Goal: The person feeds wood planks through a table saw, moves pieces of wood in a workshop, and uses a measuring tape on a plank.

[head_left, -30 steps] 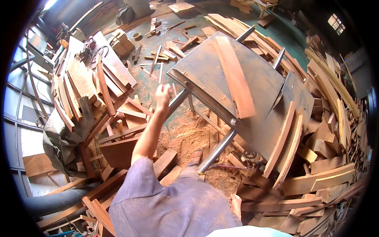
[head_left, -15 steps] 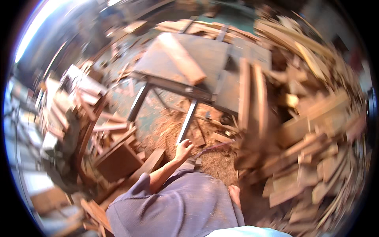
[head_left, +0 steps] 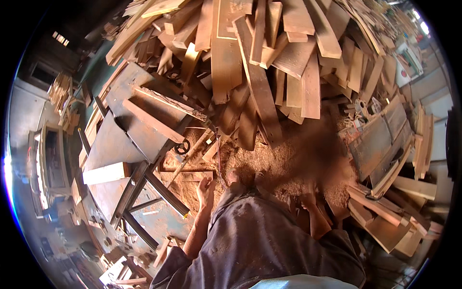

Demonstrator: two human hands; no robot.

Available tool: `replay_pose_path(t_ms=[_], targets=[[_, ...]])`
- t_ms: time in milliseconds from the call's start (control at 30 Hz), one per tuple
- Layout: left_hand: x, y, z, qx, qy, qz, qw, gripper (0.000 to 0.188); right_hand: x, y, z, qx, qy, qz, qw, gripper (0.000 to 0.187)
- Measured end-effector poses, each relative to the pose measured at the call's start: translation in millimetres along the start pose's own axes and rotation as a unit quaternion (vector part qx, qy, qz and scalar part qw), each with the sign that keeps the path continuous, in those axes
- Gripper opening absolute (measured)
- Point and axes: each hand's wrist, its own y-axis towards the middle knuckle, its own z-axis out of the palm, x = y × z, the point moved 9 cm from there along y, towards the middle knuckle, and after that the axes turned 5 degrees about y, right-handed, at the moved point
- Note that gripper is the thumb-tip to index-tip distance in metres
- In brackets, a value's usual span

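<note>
My left hand point(head_left: 206, 191) hangs in front of my body, its fingers loosely apart and nothing in them. It is nearest to a flat wood offcut point(head_left: 187, 176) on the sawdust, beside the saw table point(head_left: 108, 144). On the other side, my right hand point(head_left: 308, 199) hangs low above the sawdust, fingers relaxed, with nothing visible in it. A short pale wood block point(head_left: 107, 173) lies on the near end of the metal saw table. Two longer wood strips, one smooth point(head_left: 153, 120) and one rough-edged point(head_left: 171, 102), rest across its farther part.
A large heap of boards point(head_left: 226, 67) fills the far side. Sawdust point(head_left: 240, 161) covers the floor around my feet. Another metal-topped machine point(head_left: 380, 144) stands at the right, with stacked planks point(head_left: 385, 216) near it. A dark blur hides part of the floor.
My view has swung to the right, so the saw table now sits at the left and the board heap is straight ahead. Both hands still hang with nothing visible in them.
</note>
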Motion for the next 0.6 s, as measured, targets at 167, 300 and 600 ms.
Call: replay_pose_path(t_ms=[167, 300, 600], targets=[[-29, 44, 18, 0.039, 0.047, 0.04, 0.997, 0.012, 33, -15, 56, -0.081, 0.23, -0.039, 0.969, 0.039], [-39, 67, 51, 0.098, 0.005, 0.029, 0.995, 0.012, 69, -27, 69, -0.1, 0.148, -0.121, 0.976, 0.035], [0, 97, 88, 0.173, 0.083, 0.007, 0.981, 0.018, 114, -69, 19, -0.208, 0.032, -0.115, 0.971, 0.025]])
